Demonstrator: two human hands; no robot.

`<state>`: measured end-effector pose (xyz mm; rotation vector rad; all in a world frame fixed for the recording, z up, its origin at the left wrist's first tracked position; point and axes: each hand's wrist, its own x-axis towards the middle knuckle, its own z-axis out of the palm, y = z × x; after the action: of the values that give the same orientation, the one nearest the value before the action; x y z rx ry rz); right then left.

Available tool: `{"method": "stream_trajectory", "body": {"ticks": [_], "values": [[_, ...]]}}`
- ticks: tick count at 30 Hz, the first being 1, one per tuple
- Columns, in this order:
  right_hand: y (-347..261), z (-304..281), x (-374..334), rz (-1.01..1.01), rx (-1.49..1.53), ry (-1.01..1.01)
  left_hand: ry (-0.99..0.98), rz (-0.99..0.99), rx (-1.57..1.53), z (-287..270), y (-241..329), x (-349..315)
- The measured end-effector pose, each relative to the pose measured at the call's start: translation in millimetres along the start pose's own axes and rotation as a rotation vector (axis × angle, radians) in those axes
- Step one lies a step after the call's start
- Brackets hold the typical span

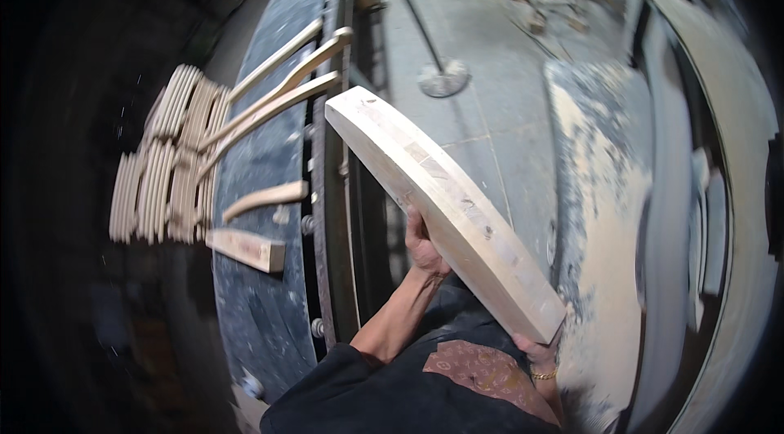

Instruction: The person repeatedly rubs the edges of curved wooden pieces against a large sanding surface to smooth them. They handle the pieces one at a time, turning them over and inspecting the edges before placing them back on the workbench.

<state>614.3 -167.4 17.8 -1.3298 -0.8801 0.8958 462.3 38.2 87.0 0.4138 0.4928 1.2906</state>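
A thick, curved block of pale wood point(445, 197) slants across the middle of the head view, its far end up at the left and its near end down at the right. Knots and darker patches mark its upper face. My left hand point(425, 246) grips the block's left side near the middle, thumb against the wood and the other fingers hidden beneath. Around the near end my right hand point(541, 350) is closed, most of its fingers out of sight behind the block. The block is held up off the bench, above the floor.
On the left runs a long dusty blue-grey bench point(269, 295), bearing curved wooden slats point(286, 103), a short curved piece point(265, 199) and a wood block point(245, 249). Stacked slats point(167, 164) stand beyond. A pole on a round base point(443, 79) stands ahead; a sawdust-covered surface point(604, 230) lies right.
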Motion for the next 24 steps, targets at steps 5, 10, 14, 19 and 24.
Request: {"method": "stream_trajectory", "body": {"ticks": [5, 10, 14, 19, 24], "values": [[1, 75, 41, -0.054, -0.048, -0.32, 0.064, 0.261, -0.146, -70, 96, -6], [12, 169, 75, -0.021, -0.076, -0.578, 0.227, 0.502, -0.173, -141, 178, -17], [17, 221, 101, -0.299, -0.312, -0.784, 0.403, 0.642, -0.221, -178, 217, -29], [7, 219, 111, -0.096, -0.249, -0.701, 0.337, 0.465, -0.209, -183, 217, -16], [-33, 168, 67, 0.322, 0.183, -0.222, 0.034, 0.257, -0.135, -164, 231, 53]]}}
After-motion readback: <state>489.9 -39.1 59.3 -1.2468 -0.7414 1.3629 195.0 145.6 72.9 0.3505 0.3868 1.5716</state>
